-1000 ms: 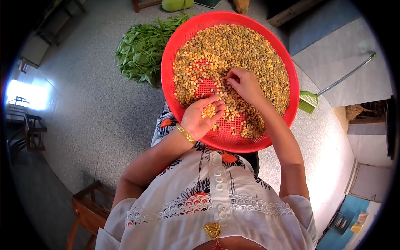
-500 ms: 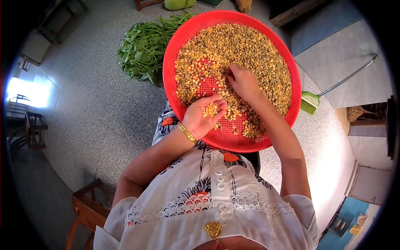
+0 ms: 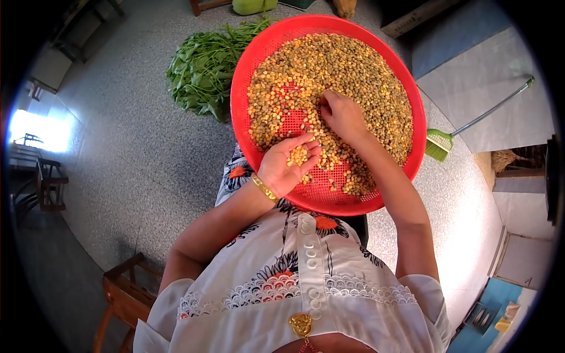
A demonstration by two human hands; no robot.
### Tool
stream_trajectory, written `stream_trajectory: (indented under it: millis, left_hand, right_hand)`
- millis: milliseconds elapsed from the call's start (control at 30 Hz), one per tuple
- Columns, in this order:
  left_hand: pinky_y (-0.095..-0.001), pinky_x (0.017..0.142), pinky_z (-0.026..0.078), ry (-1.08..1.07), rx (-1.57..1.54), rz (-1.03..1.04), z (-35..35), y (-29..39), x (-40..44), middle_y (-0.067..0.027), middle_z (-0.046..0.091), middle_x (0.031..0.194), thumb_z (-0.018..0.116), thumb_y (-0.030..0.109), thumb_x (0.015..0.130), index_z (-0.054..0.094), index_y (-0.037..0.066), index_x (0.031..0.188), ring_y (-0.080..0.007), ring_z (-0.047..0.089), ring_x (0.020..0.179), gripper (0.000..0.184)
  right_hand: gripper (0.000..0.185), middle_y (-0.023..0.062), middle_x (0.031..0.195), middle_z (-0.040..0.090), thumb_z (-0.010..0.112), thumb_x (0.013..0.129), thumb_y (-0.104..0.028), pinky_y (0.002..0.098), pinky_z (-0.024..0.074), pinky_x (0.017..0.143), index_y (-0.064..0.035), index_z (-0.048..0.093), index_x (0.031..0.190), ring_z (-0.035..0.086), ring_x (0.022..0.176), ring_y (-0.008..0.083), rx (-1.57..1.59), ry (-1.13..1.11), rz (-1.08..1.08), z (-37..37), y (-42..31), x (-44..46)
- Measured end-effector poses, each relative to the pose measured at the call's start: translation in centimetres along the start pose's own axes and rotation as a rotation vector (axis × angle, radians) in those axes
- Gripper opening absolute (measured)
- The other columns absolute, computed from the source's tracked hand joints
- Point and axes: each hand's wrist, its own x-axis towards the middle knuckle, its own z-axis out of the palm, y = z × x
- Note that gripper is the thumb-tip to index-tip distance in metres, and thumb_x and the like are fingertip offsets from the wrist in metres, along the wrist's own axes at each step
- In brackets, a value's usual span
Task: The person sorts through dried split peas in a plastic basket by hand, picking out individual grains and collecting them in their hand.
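A round red plastic sieve tray [image 3: 240, 100] sits in front of my body, spread with a mix of yellow corn kernels and brownish-green ones [image 3: 365, 76]. My left hand [image 3: 286, 165] is palm up over the tray's near left side, lightly cupped around a small heap of yellow corn kernels [image 3: 298, 155]. My right hand [image 3: 345, 117] reaches into the middle of the kernels, its fingers bent and drawn together. Whatever lies between those fingertips is hidden. Around the left hand, patches of the tray's perforated bottom show through.
Leafy green stalks [image 3: 203, 73] lie on the speckled floor left of the tray. A green broom [image 3: 438, 144] leans at the right. A wooden chair [image 3: 132, 294] stands at lower left, and a green gourd [image 3: 253, 6] lies beyond the tray.
Almost nothing differs. Both hands keep the same place and pose, and the corn kernels stay in my left palm.
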Motion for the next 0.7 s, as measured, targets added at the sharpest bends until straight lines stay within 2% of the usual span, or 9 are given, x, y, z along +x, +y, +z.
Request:
stream_trajectory:
  millis: [67,133,167,233,333,400,467,500,700]
  left_hand:
    - [-0.0333,0.086,0.044,-0.008,-0.020,0.003,-0.1,-0.1,0.0,-0.0103,0.055,0.094,0.050,0.011,0.086,0.053,-0.003,0.105,-0.0214,0.053,0.092,0.024]
    - [-0.0336,0.086,0.044,-0.009,-0.025,0.003,-0.1,-0.1,0.1,-0.0105,0.055,0.094,0.050,0.011,0.086,0.053,-0.003,0.106,-0.0215,0.053,0.092,0.024]
    - [-0.0339,0.087,0.044,-0.010,-0.028,0.001,-0.2,-0.1,0.1,-0.0106,0.055,0.095,0.050,0.011,0.086,0.053,-0.003,0.106,-0.0217,0.053,0.092,0.024]
    - [-0.0342,0.087,0.043,-0.005,-0.031,-0.003,-0.2,-0.2,0.3,-0.0108,0.055,0.095,0.048,0.011,0.086,0.053,-0.003,0.106,-0.0219,0.053,0.093,0.025]
    - [-0.0344,0.088,0.043,-0.019,-0.039,0.004,-0.3,-0.1,0.2,-0.0109,0.054,0.097,0.045,0.011,0.087,0.052,-0.003,0.108,-0.0222,0.053,0.094,0.026]
    - [-0.0343,0.088,0.043,-0.040,-0.041,0.011,-0.3,-0.2,0.1,-0.0109,0.054,0.097,0.044,0.012,0.088,0.051,-0.004,0.108,-0.0222,0.052,0.094,0.027]
    - [-0.0338,0.088,0.043,-0.022,-0.032,0.011,-0.2,-0.1,0.1,-0.0107,0.054,0.097,0.042,0.012,0.088,0.051,-0.004,0.109,-0.0221,0.052,0.095,0.028]
    - [-0.0337,0.088,0.043,-0.033,-0.037,0.007,-0.2,-0.1,0.1,-0.0103,0.054,0.097,0.042,0.012,0.088,0.051,-0.003,0.110,-0.0219,0.052,0.095,0.028]
    - [-0.0339,0.088,0.043,-0.020,-0.017,0.012,0.1,0.0,-0.2,-0.0102,0.054,0.097,0.043,0.013,0.088,0.051,-0.003,0.111,-0.0220,0.052,0.094,0.029]
  right_hand:
    - [0.015,0.0124,0.080,0.057,0.059,0.073,-0.012,0.0366,0.0466,0.060,-0.0051,0.053,0.085,0.058,0.069,0.0285,-0.016,-0.008,0.043,-0.7,-0.3,-0.1]
    - [0.013,0.0071,0.075,0.056,0.059,0.074,-0.011,0.0286,0.0449,0.058,-0.0036,0.054,0.082,0.056,0.064,0.0167,0.306,-0.184,0.159,-1.9,-0.7,-0.6]
    - [0.013,0.0071,0.075,0.056,0.059,0.074,-0.011,0.0286,0.0449,0.058,-0.0036,0.054,0.082,0.056,0.064,0.0167,0.304,-0.185,0.159,-1.9,-0.7,-1.0]
    - [0.011,0.0066,0.069,0.057,0.061,0.073,-0.012,0.0276,0.0435,0.058,-0.0041,0.059,0.080,0.055,0.065,0.0124,0.878,-0.356,-0.015,-1.9,-0.7,-1.7]
    - [0.012,0.0044,0.068,0.056,0.060,0.075,-0.010,0.0250,0.0420,0.060,-0.0042,0.059,0.085,0.052,0.065,0.0103,0.811,-0.320,-0.023,-2.5,-0.7,-1.2]
    - [0.010,0.0067,0.072,0.057,0.059,0.075,-0.010,0.0277,0.0436,0.061,-0.0041,0.058,0.083,0.055,0.066,0.0157,0.632,-0.216,0.048,-2.7,-0.3,-0.4]
    - [0.011,0.0089,0.078,0.058,0.059,0.075,-0.011,0.0327,0.0453,0.061,-0.0046,0.058,0.083,0.057,0.069,0.0233,0.221,0.064,-0.052,-1.6,0.9,0.5]
    - [0.011,0.0100,0.083,0.057,0.058,0.075,-0.012,0.0378,0.0463,0.061,-0.0056,0.057,0.083,0.057,0.073,0.0291,0.179,0.022,-0.024,-1.5,0.8,0.8]
    - [0.010,0.0105,0.083,0.055,0.056,0.075,-0.012,0.0393,0.0469,0.061,-0.0038,0.053,0.080,0.057,0.073,0.0297,0.003,0.020,-0.087,-0.1,0.3,1.2]
